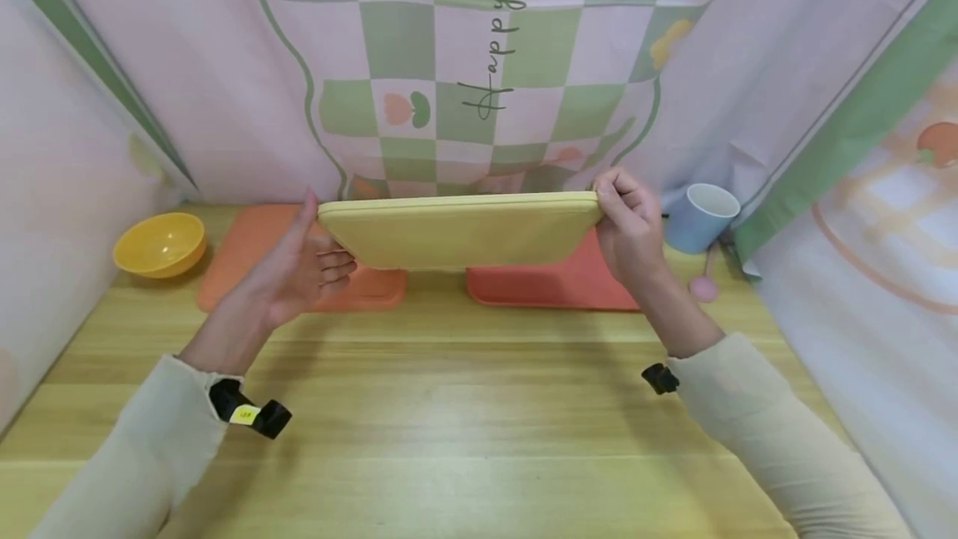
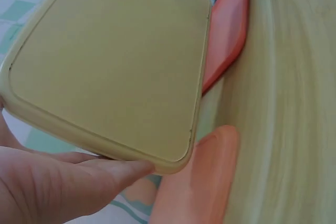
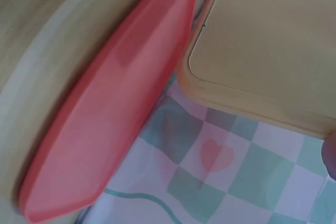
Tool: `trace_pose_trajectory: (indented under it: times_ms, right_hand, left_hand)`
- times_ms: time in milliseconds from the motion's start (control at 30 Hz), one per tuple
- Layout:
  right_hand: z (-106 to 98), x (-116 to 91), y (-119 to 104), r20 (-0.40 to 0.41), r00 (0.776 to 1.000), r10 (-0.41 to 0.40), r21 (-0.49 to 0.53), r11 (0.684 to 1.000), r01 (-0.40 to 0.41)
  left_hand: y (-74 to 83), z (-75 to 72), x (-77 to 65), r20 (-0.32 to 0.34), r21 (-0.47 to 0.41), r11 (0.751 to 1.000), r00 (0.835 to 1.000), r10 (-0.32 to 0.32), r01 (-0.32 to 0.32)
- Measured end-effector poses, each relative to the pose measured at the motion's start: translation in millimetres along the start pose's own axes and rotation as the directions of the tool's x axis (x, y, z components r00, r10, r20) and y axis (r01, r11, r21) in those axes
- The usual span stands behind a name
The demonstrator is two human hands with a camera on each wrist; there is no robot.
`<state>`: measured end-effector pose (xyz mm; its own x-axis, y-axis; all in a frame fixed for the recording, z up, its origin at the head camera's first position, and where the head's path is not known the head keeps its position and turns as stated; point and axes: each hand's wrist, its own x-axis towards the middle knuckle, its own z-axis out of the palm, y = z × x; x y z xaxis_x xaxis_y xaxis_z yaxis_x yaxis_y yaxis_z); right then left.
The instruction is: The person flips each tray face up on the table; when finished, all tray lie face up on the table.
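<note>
Both hands hold a pale yellow tray above the table, tilted with its broad flat face toward me. My left hand bears against the tray's left short side, thumb pointing up and fingers fairly straight. In the left wrist view, the fingers lie along the tray's edge near one corner. At the upper right corner, my right hand pinches the tray between thumb and curled fingers. Behind and below it lie an orange tray on the left and a red tray on the right.
A yellow bowl stands at the far left of the wooden table. At the far right is a blue mug, with a pink round-ended item before it. A checked cloth hangs behind.
</note>
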<state>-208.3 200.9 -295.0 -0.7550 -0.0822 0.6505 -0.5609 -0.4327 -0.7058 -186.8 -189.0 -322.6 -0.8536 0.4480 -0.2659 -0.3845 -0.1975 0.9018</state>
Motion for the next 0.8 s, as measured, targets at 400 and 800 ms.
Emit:
trace_pose_trajectory:
  times_ms: [400, 800]
  right_hand:
    - [5.8, -4.1, 3.7, -0.257, 0.964, 0.064, -0.084, 0.993, -0.088]
    - [-2.0, -12.0, 1.8, -0.32, 0.83, 0.457, -0.097, 0.856, -0.508]
  left_hand:
    - [-16.6, -0.6, -0.3, 0.006, 0.012, 0.992, 0.992, 0.126, -0.126]
    - [-28.4, -12.1, 4.3, 0.117, 0.108, 0.948, 0.951, 0.287, -0.3]
